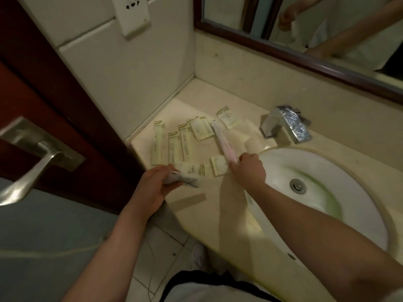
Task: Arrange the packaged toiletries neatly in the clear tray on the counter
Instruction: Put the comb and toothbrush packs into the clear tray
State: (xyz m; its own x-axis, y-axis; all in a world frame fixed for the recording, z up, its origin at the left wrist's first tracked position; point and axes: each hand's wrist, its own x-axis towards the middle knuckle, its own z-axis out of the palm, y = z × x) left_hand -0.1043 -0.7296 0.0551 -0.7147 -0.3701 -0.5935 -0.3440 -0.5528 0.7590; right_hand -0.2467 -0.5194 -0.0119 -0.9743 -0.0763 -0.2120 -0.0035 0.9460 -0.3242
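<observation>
Several cream toiletry packets lie spread on the counter's left end: three long ones (174,147) side by side, two squarish ones (201,128) behind them and another (227,116) further back. My right hand (248,168) grips a long pink-and-white packet (222,140) by its near end, slanted over the packets. My left hand (156,184) holds a white packet (185,180) at the counter's front edge. Two flat packets (219,167) lie between my hands. The clear tray (246,136) is faint, near the tap; I cannot make out its edges well.
A white basin (327,192) fills the counter to the right, with a chrome tap (285,125) behind it. A dark wooden door (43,94) with a metal handle (32,153) stands at left. A mirror (305,29) hangs on the back wall. A thin strip (187,201) lies near the front edge.
</observation>
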